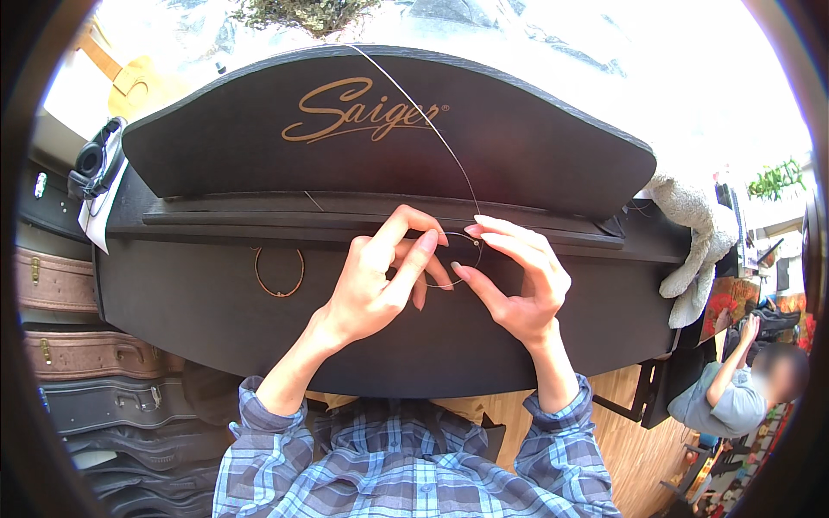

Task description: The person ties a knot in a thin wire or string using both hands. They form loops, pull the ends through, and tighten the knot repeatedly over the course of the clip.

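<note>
Between my hands is a thin, silvery guitar string [449,154], bent into a small loop with a tiny brass-coloured ball end by my right fingertips. Its long free part rises in a curve across the dark music rest [216,155] and over the top edge. My left hand [384,272] pinches the loop's left side between thumb and fingers. My right hand [522,272] holds the loop's right side at its fingertips, with the thumb lower down. To the left, a coiled copper-coloured string [300,278] lies apart from both hands on the black curved surface [199,289].
Black headphones [93,160] rest at the far left on white paper. A grey plush toy [695,242] hangs over the right end. Instrument cases [112,401] are stacked at left. Another person [730,388] is at the right, hands raised. Dried plants [302,13] stand behind.
</note>
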